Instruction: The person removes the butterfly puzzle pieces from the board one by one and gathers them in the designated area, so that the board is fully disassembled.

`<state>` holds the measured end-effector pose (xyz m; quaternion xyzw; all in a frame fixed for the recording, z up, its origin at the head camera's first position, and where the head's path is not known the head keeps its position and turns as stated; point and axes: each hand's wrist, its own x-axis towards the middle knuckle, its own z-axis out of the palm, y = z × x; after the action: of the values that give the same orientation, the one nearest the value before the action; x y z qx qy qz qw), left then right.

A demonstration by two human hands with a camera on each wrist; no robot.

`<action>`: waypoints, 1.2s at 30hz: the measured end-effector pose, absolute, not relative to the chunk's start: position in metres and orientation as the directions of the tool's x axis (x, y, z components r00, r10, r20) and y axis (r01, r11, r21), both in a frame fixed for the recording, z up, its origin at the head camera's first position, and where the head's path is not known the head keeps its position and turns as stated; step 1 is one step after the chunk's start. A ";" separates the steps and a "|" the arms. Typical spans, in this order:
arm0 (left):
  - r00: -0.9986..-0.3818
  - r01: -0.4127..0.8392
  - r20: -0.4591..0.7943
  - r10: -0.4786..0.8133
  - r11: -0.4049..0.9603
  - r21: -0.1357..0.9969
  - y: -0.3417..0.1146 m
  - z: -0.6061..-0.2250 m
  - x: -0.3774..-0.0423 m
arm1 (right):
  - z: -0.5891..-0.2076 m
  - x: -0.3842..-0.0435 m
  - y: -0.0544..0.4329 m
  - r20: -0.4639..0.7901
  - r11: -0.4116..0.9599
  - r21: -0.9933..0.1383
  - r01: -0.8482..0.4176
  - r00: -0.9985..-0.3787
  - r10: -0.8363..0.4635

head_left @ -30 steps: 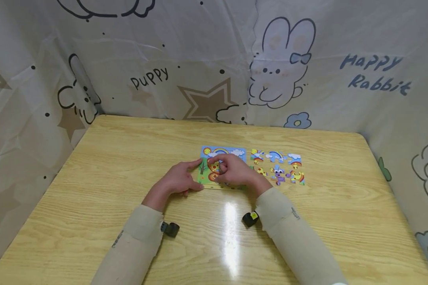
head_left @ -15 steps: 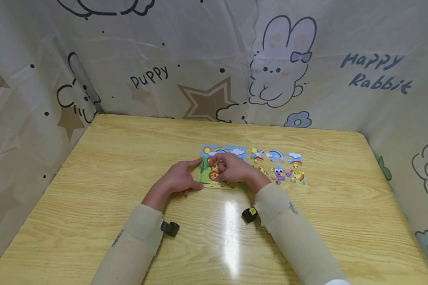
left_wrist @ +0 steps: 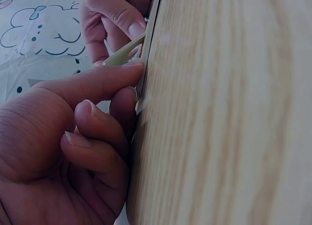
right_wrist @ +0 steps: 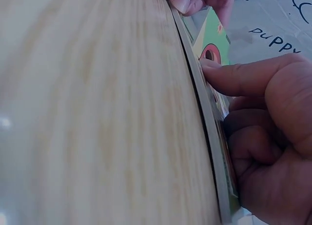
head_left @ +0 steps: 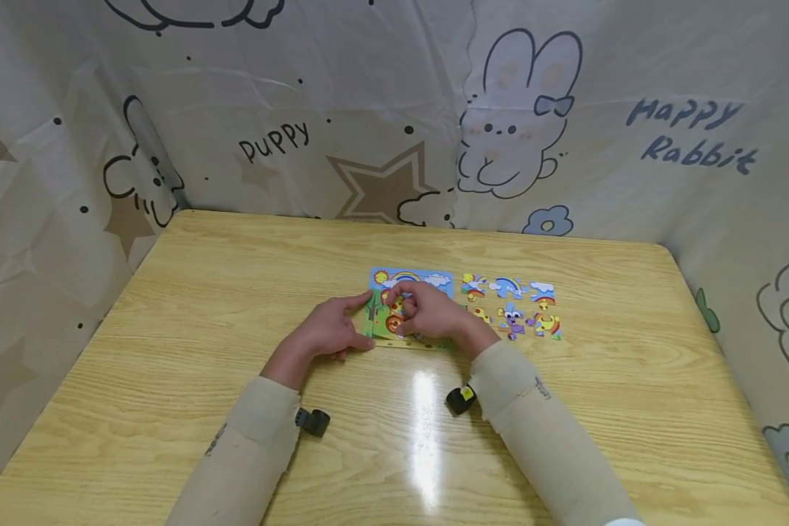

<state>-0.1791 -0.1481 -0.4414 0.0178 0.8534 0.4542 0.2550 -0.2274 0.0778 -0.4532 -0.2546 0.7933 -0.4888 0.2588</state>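
Note:
In the head view a colourful puzzle board (head_left: 440, 277) lies flat, printed with a sun, rainbow and clouds. My left hand (head_left: 329, 325) is at its left side, index finger and thumb spread and touching the edge. My right hand (head_left: 429, 313) reaches over the board and hides much of it. Its thumb and index finger pinch a puzzle piece with green and a red ring, which stands tilted; this green piece (right_wrist: 211, 32) shows in the right wrist view, and its pale edge in the left wrist view. Its right part is hidden by my fingers.
Right of the board lie several loose puzzle pieces in two rows, among them a rainbow piece (head_left: 509, 288) and a purple piece (head_left: 513, 320). The wooden table (head_left: 191, 292) meets a printed curtain (head_left: 368, 95) at its back and sides.
The green left part of the piece tilts up slightly more from the board under my right hand. My left hand stays at the board's left edge; the loose pieces have not moved.

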 end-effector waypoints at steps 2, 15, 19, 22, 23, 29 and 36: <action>-0.869 -0.200 -0.418 0.263 0.587 0.784 -0.148 -0.441 -0.179 | -0.453 -0.227 0.078 -0.161 0.382 -0.913 -0.141 -0.737 -0.656; -0.868 -0.195 -0.421 0.263 0.599 0.776 -0.148 -0.439 -0.179 | -0.450 -0.227 0.082 -0.165 0.404 -0.905 -0.132 -0.766 -0.621; -0.869 -0.197 -0.420 0.262 0.595 0.779 -0.148 -0.439 -0.179 | -0.450 -0.227 0.085 -0.141 0.373 -0.917 -0.144 -0.756 -0.639; -0.867 -0.201 -0.423 0.262 0.593 0.780 -0.148 -0.440 -0.179 | -0.448 -0.224 0.087 -0.129 0.414 -0.891 -0.186 -0.770 -0.625; -0.867 -0.203 -0.425 0.260 0.593 0.779 -0.148 -0.441 -0.179 | -0.447 -0.222 0.087 -0.127 0.429 -0.881 -0.201 -0.773 -0.622; -0.873 -0.207 -0.423 0.242 0.602 0.771 -0.149 -0.442 -0.180 | -0.444 -0.211 0.079 -0.086 0.561 -0.760 -0.327 -0.805 -0.587; -0.868 -0.219 -0.431 0.245 0.590 0.777 -0.147 -0.440 -0.180 | -0.445 -0.207 0.073 -0.114 0.652 -0.692 -0.311 -0.844 -0.523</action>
<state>-0.1796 -0.1469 -0.4404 0.0078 0.8540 0.4525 0.2565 -0.2067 0.0727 -0.4451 -0.2328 0.8957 -0.3463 0.1537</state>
